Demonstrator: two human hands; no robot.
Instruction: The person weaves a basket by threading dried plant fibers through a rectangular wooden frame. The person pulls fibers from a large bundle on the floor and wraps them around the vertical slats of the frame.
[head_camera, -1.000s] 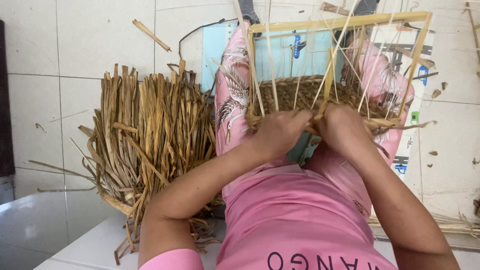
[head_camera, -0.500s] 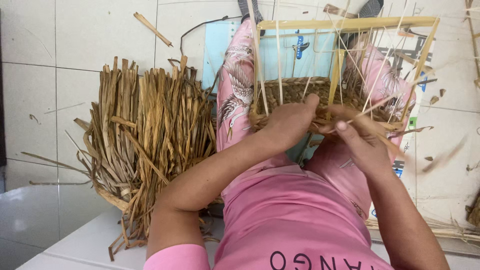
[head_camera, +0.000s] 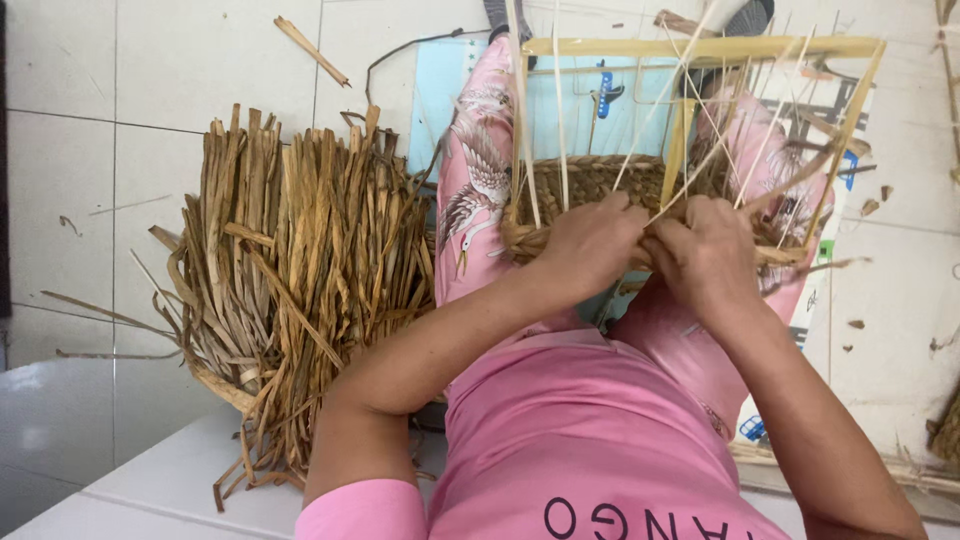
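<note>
Right now I see both hands pressed together at the near rim of a half-woven straw basket (head_camera: 600, 185) that rests on the person's lap. The left hand (head_camera: 592, 243) is curled over the braided edge (head_camera: 525, 240), fingers bent down onto the weave, gripping it. The right hand (head_camera: 708, 250) sits just beside it at 3 o'clock, knuckles touching the left, fingers folded tight around a strand of dried straw (head_camera: 800, 255) that runs out past the rim toward 3 o'clock. I cannot tell exactly where that strand enters the weave, since the fingers cover it.

The basket sits inside a light wooden frame (head_camera: 700, 47), whose top bar lies at 12 o'clock from the hands. Thin pale upright stakes (head_camera: 560, 120) rise from the woven base, some straight, some tilted and crossing each other. Under the frame lies a pale blue printed sheet (head_camera: 440, 90) on the tiled floor (head_camera: 150, 70).

At 9 o'clock from the hands, well apart from the basket, a thick bundle of dried straw strips (head_camera: 290, 270) lies spread on the tiles, strands splaying outward at its lower end. A single loose strip (head_camera: 312, 50) lies at 11 o'clock. The person wears a pink shirt (head_camera: 590, 440) and patterned pink trousers (head_camera: 475, 180).
</note>
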